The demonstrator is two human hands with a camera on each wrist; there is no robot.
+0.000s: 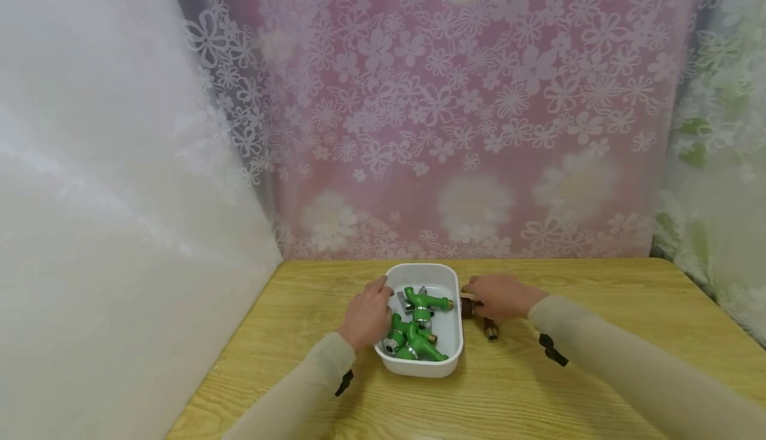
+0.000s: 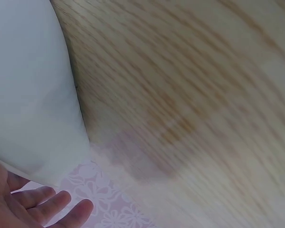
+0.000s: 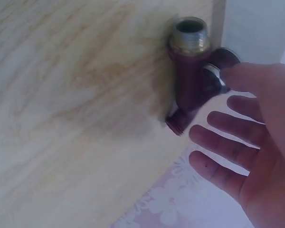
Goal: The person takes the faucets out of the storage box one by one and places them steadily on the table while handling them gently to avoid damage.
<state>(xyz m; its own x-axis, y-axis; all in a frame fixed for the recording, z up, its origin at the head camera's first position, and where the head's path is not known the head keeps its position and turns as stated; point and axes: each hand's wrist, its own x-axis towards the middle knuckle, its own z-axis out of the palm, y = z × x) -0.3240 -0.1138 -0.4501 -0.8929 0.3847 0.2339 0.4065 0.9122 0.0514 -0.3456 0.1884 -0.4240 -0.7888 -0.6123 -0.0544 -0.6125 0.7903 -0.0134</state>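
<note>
Taps (image 1: 421, 315), green with metal ends, lie heaped in the white tub (image 1: 417, 368), on the bench (image 1: 479, 403) before a floral curtain (image 1: 467, 114) at the far side. The left hand (image 1: 366, 317) is at the tub's left rim, its fingers loosely extended with gaps between them. The right hand (image 1: 503, 296) is over a dark tap (image 3: 189, 78) just right of the tub, fingers apart and thumb at the tap's knob; whether it touches I cannot tell.
</note>
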